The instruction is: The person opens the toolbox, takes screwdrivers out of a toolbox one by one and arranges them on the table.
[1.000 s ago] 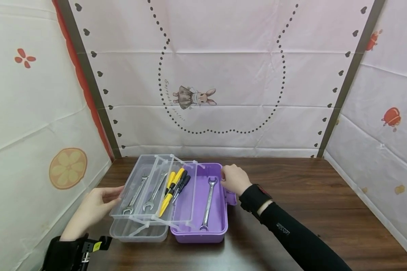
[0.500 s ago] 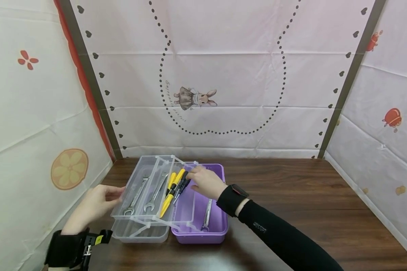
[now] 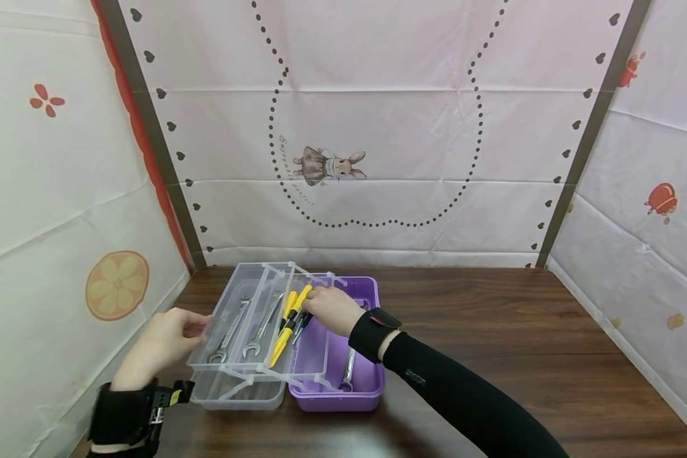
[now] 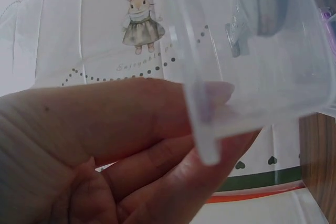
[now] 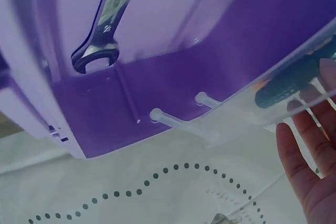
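My left hand (image 3: 163, 346) pinches the left edge of the upper clear plastic tray (image 3: 252, 367), thumb and fingers either side of its wall in the left wrist view. In this tray lie two wrenches (image 3: 226, 337), yellow-and-black handled tools (image 3: 280, 346) and black-handled screwdrivers (image 3: 303, 321). My right hand (image 3: 334, 310) reaches over the tray's right compartment, at the black handles. The right wrist view has its fingers extended beside a dark handle (image 5: 283, 87); whether they grip it is unclear. Another wrench (image 5: 107, 30) lies in the purple toolbox (image 3: 338, 402), partly hidden by my right hand.
A lower clear tray (image 3: 237, 401) stands left of the toolbox, beneath the upper one. White linkage arms (image 3: 235, 387) join the trays and box. All stand on a brown wooden table (image 3: 492, 356); printed white cloth (image 3: 389, 140) hangs behind and at both sides.
My right hand has moved left from the purple toolbox's right rim to the black handles in the clear tray. My left hand keeps hold of the tray edge.
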The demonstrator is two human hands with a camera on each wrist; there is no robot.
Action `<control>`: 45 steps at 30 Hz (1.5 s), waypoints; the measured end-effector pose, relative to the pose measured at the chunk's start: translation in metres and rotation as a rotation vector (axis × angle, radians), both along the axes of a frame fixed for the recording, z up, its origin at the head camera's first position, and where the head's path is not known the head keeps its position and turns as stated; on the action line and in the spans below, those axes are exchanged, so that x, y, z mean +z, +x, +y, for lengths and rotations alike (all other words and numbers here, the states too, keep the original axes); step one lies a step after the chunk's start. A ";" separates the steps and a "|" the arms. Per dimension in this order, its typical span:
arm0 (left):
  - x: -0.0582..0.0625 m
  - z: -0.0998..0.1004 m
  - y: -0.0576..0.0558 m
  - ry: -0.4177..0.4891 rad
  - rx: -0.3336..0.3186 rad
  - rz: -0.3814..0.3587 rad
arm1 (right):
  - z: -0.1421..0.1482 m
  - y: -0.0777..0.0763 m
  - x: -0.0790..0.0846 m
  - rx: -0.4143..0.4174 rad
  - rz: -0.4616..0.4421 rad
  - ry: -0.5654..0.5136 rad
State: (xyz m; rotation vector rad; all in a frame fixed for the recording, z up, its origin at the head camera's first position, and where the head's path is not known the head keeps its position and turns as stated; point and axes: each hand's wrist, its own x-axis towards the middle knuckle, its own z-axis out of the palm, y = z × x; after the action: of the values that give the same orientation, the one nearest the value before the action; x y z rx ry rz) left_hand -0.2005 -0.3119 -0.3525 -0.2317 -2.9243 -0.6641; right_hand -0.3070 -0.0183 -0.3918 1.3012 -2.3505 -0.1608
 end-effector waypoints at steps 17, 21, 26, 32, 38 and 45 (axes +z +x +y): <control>0.002 0.003 -0.001 0.010 0.008 -0.013 | -0.005 0.003 0.007 -0.011 0.120 0.173; 0.001 0.004 -0.001 0.007 0.012 -0.013 | 0.001 0.004 0.009 0.014 0.192 0.166; 0.000 0.003 -0.001 0.003 0.016 -0.021 | 0.013 0.003 0.016 -0.012 0.247 0.136; -0.001 0.002 -0.002 0.013 0.018 -0.018 | 0.036 0.000 0.023 -0.011 0.239 0.015; 0.001 0.004 0.000 0.015 0.021 -0.016 | 0.061 -0.004 0.020 -0.075 0.090 -0.142; 0.001 0.004 0.000 0.006 0.030 -0.024 | 0.091 -0.007 0.011 -0.179 -0.131 -0.290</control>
State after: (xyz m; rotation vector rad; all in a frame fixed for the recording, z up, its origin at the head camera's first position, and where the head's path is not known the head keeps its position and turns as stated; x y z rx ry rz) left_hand -0.2004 -0.3078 -0.3514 -0.1804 -2.9425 -0.6759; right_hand -0.3142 0.0731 -0.3807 0.9900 -2.4861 0.2097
